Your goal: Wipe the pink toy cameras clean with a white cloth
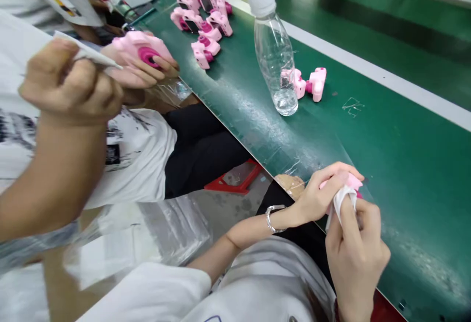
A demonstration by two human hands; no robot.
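My left hand (320, 194), with a silver bracelet (273, 218) at its wrist, grips a pink toy camera (353, 181) above the front edge of the green table. Most of that camera is hidden by my fingers. Pinched in my right hand (358, 248) is a white cloth (345, 198), pressed against the camera. Farther along stands a clear bottle (274, 57) with a white cap and a little liquid at its bottom. Behind and beside it lie two pink toy cameras (317, 85), one partly seen through the bottle.
At left, a co-worker's hands hold another pink toy camera (138, 50) and a white cloth (88, 53). Several pink cameras (191, 20) are grouped at the table's (412, 165) far left. Plastic bags (147, 234) lie below, near a red stool (235, 180).
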